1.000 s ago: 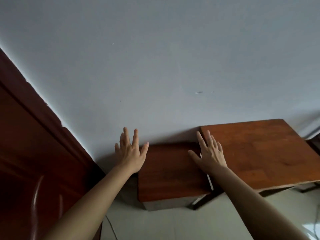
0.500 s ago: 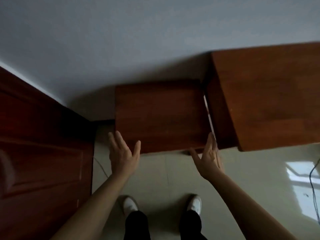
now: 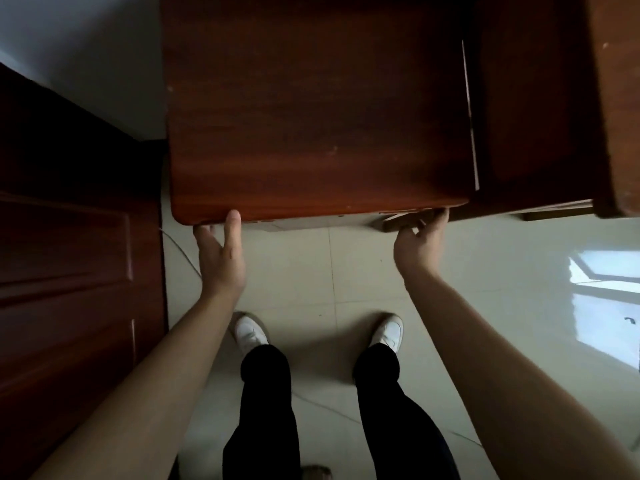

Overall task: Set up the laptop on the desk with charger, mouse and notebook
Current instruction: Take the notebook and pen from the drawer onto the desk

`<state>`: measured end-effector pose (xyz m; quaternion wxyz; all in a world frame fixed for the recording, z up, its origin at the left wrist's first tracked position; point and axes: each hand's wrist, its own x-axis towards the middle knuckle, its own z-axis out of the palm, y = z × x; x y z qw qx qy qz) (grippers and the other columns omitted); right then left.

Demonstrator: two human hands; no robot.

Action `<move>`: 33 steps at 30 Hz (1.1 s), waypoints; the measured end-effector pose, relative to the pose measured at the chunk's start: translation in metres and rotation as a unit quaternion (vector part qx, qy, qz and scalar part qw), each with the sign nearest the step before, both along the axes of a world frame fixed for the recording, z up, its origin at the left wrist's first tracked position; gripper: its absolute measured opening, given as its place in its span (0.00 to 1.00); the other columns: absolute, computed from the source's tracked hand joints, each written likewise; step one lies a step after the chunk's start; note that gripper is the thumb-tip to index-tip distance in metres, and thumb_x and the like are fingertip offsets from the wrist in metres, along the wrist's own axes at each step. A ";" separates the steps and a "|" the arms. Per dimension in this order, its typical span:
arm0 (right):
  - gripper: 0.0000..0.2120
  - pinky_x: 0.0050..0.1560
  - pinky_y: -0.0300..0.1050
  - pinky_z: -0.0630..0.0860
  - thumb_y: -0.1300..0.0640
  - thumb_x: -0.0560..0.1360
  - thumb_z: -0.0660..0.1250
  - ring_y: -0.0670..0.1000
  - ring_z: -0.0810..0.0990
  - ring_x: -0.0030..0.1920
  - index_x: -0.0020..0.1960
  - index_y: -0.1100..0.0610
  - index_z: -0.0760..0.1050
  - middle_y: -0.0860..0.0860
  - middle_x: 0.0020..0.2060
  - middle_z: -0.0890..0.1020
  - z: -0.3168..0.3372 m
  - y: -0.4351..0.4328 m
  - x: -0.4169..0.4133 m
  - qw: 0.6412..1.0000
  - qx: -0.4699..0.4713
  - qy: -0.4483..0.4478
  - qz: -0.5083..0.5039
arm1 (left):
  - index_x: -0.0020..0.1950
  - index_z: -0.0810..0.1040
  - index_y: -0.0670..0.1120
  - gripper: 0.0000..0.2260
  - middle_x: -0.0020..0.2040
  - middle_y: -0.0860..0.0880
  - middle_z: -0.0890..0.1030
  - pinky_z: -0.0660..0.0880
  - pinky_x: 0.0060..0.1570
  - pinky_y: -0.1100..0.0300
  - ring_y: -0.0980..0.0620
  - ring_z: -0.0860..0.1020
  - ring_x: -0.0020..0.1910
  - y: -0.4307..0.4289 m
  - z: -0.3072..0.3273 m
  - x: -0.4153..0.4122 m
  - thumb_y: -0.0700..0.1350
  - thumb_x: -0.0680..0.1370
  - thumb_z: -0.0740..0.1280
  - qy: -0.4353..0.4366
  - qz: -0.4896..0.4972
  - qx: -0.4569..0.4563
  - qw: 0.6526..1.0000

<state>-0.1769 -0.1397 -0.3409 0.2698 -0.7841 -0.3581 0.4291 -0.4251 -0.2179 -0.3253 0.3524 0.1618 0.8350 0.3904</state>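
pale tiled floor (image 3: 346, 271); our left hand (image 3: 221, 258) and right hand (image 3: 420, 244) clasp front edge of dark reddish wooden desk (image 3: 311, 116), seemingly from beneath; we reckon for repositioning.

The desk (image 3: 311, 116) is wood under a dark reddish-brown stain. Its top is smooth and satin, with the grain running in long streaks and a few pale nicks in the finish. The taller table (image 3: 620, 98) just beside it is wood too, a lighter brown and duller, with small chips near its edge. The door (image 3: 69, 254) is dark varnished wood, with a faint sheen on its raised mouldings. The floor (image 3: 346, 278) is pale glazed tile, glossy enough to throw back a bright reflection. The wall (image 3: 86, 46) is flat matt paint. The shoes (image 3: 249, 332) are smooth and white, though I can't tell the material. The trousers (image 3: 266, 410) are matt black cloth.
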 end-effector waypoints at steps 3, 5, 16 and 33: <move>0.36 0.69 0.53 0.72 0.67 0.68 0.55 0.54 0.77 0.63 0.75 0.53 0.61 0.50 0.64 0.77 -0.003 0.009 -0.002 0.998 0.004 0.022 -0.065 | 0.69 0.70 0.45 0.31 0.65 0.50 0.77 0.70 0.67 0.48 0.57 0.75 0.63 0.006 0.002 -0.004 0.62 0.72 0.63 -0.038 0.030 0.007 0.999; 0.39 0.69 0.50 0.71 0.64 0.63 0.53 0.55 0.76 0.65 0.76 0.53 0.61 0.51 0.66 0.77 -0.003 0.009 -0.002 0.998 0.021 0.009 -0.060 | 0.67 0.73 0.46 0.29 0.59 0.56 0.79 0.72 0.65 0.46 0.67 0.76 0.56 0.007 0.001 -0.009 0.60 0.71 0.65 -0.053 0.039 0.015 0.998; 0.31 0.62 0.51 0.73 0.71 0.70 0.53 0.52 0.76 0.61 0.72 0.56 0.62 0.47 0.64 0.69 -0.002 -0.060 0.027 0.999 0.018 -0.007 -0.031 | 0.62 0.67 0.49 0.30 0.40 0.59 0.79 0.77 0.43 0.54 0.56 0.80 0.39 -0.056 -0.005 0.033 0.67 0.70 0.68 0.008 0.109 -0.075 0.991; 0.30 0.69 0.58 0.73 0.74 0.74 0.48 0.54 0.77 0.60 0.69 0.54 0.71 0.49 0.57 0.77 -0.018 -0.086 0.029 0.979 -0.057 0.031 -0.193 | 0.60 0.64 0.44 0.22 0.60 0.41 0.74 0.81 0.38 0.61 0.47 0.81 0.52 -0.059 -0.029 0.025 0.37 0.72 0.71 -0.110 0.227 -0.076 0.965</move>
